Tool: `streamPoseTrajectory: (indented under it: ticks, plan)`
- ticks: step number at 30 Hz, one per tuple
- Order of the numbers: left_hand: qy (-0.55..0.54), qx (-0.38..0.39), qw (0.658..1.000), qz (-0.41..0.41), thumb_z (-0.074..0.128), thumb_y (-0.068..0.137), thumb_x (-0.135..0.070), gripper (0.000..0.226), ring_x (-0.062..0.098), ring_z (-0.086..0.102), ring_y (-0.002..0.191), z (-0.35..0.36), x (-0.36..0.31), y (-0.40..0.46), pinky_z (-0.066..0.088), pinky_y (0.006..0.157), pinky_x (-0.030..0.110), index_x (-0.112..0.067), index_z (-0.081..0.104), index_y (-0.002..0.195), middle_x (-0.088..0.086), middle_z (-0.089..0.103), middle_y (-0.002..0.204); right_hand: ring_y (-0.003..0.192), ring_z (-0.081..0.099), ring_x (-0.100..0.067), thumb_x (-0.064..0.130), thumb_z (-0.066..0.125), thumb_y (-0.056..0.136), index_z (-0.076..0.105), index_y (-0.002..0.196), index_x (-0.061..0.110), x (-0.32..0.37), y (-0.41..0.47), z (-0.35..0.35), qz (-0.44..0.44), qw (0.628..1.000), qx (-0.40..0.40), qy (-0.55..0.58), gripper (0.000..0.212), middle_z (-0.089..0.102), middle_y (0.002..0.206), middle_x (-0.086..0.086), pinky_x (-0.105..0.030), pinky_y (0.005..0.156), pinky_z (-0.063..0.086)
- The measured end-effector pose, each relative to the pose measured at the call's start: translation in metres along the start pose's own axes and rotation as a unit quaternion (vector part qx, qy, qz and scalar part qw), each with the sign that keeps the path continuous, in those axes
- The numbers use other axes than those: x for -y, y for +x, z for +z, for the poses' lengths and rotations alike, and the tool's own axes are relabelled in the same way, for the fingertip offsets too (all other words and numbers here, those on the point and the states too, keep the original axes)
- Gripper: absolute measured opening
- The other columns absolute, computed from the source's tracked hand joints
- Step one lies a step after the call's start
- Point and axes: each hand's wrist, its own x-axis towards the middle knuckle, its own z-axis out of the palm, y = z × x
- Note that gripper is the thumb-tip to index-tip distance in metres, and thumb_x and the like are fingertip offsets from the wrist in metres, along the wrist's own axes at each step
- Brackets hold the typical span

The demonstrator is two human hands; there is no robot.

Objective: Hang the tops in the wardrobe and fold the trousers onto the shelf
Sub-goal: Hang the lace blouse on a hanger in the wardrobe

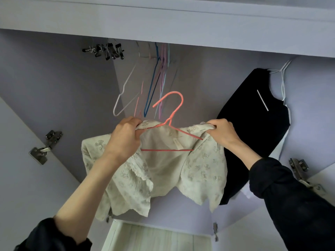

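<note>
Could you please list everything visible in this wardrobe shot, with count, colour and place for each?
cream blouse: one, cream with a pale pattern, centre, draped on the coral hanger.
coral hanger: one, coral pink, centre, inside the blouse's shoulders, hook free and not yet on a rail.
black top: one, black, right, hanging on a white hanger.
empty hangers: several, white, blue, pink and lilac, hanging at upper centre.
clip hangers: a cluster, metal with dark clips, upper left.
door hinges: metal, on both door sides; exact count unclear.
left hand: grips the blouse's left shoulder.
right hand: grips the blouse's right shoulder.
</note>
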Motion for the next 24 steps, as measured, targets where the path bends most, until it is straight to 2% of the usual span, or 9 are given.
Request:
streamPoseTrajectory:
  ticks: [3, 7, 11, 12, 14, 16, 17, 20, 24]
  plan:
    - [-0.006, -0.003, 1.0, 0.016, 0.053, 0.093, -0.008, 0.018, 0.03, 0.052, 0.096, 0.01, -0.009, -0.002, 0.036, 0.077, 0.027, 0.002, 0.062, 0.103, 0.005, 0.05, 0.094, 0.075, 0.057, -0.02, 0.012, 0.055, 0.083, 0.07, 0.091, 0.003, 0.008, 0.0, -0.003, 0.003, 1.0, 0.012, -0.01, 0.019, 0.065, 0.077, -0.007, -0.031, 0.069, 0.045]
    - [-0.02, -0.046, 0.999, -0.014, 0.05, 0.092, 0.001, 0.015, 0.034, 0.051, 0.096, 0.013, -0.009, 0.001, 0.031, 0.073, 0.021, 0.006, 0.06, 0.101, 0.013, 0.053, 0.095, 0.099, 0.062, -0.018, 0.02, 0.063, 0.082, 0.061, 0.118, 0.019, 0.025, -0.011, -0.012, -0.016, 0.996, 0.085, 0.008, 0.035, 0.067, 0.108, 0.0, -0.035, 0.091, 0.049]
    - [-0.053, -0.09, 0.994, -0.037, 0.05, 0.093, 0.0, 0.012, 0.026, 0.046, 0.082, 0.0, -0.001, 0.007, 0.025, 0.066, 0.017, 0.006, 0.059, 0.097, 0.008, 0.049, 0.089, 0.07, 0.071, -0.021, 0.034, 0.059, 0.091, 0.033, 0.132, 0.039, 0.03, -0.026, -0.024, -0.022, 0.966, 0.255, 0.037, 0.05, 0.069, 0.091, 0.001, -0.036, 0.083, 0.055]
    - [-0.062, -0.09, 0.993, -0.038, 0.05, 0.093, -0.002, 0.012, 0.022, 0.045, 0.08, -0.002, 0.0, 0.008, 0.025, 0.065, 0.017, 0.005, 0.06, 0.096, 0.007, 0.049, 0.089, 0.067, 0.07, -0.019, 0.034, 0.054, 0.094, 0.032, 0.139, 0.037, 0.03, -0.026, -0.026, -0.029, 0.97, 0.239, 0.026, 0.05, 0.07, 0.086, 0.0, -0.035, 0.084, 0.054]
    - [-0.077, -0.082, 0.993, -0.041, 0.051, 0.094, -0.006, 0.012, 0.02, 0.046, 0.076, -0.003, 0.001, 0.009, 0.027, 0.06, 0.017, 0.002, 0.06, 0.094, 0.005, 0.052, 0.087, 0.078, 0.067, -0.016, 0.034, 0.048, 0.096, 0.043, 0.137, 0.031, 0.029, -0.019, -0.032, -0.077, 0.98, 0.132, -0.128, 0.041, 0.069, 0.085, 0.001, -0.033, 0.088, 0.048]
    - [-0.087, -0.075, 0.992, -0.045, 0.052, 0.094, -0.008, 0.012, 0.016, 0.045, 0.066, -0.002, 0.0, 0.01, 0.031, 0.056, 0.015, 0.001, 0.059, 0.089, 0.0, 0.051, 0.077, 0.106, 0.053, -0.021, 0.034, 0.051, 0.094, 0.053, 0.127, 0.028, 0.029, -0.013, -0.036, -0.142, 0.943, 0.019, -0.3, 0.033, 0.059, 0.104, 0.0, -0.036, 0.093, 0.039]
    - [-0.092, -0.072, 0.992, -0.046, 0.052, 0.094, -0.008, 0.012, 0.011, 0.044, 0.062, -0.002, 0.0, 0.011, 0.033, 0.054, 0.012, 0.0, 0.059, 0.087, -0.003, 0.048, 0.072, 0.111, 0.046, -0.022, 0.032, 0.053, 0.092, 0.056, 0.119, 0.024, 0.028, -0.01, -0.035, -0.168, 0.934, 0.0, -0.314, 0.028, 0.053, 0.111, -0.001, -0.038, 0.094, 0.036]
    - [-0.119, -0.052, 0.99, -0.052, 0.056, 0.093, -0.012, 0.012, 0.007, 0.043, 0.055, -0.002, -0.003, 0.014, 0.033, 0.05, 0.014, -0.004, 0.063, 0.088, -0.005, 0.049, 0.064, 0.098, 0.053, -0.023, 0.019, 0.052, 0.092, 0.051, 0.1, 0.017, 0.027, -0.007, -0.025, -0.192, 0.966, 0.015, -0.175, 0.008, 0.055, 0.105, -0.002, -0.041, 0.084, 0.045]
    - [-0.12, -0.042, 0.988, -0.088, 0.058, 0.091, -0.02, 0.021, 0.016, 0.038, 0.049, -0.003, 0.0, 0.014, 0.032, 0.049, 0.023, -0.007, 0.065, 0.075, 0.001, 0.044, 0.051, 0.08, 0.056, -0.023, 0.009, 0.046, 0.095, 0.054, 0.101, 0.008, 0.013, -0.013, -0.008, -0.169, 0.984, -0.029, -0.055, 0.01, 0.06, 0.089, -0.004, -0.037, 0.068, 0.042]
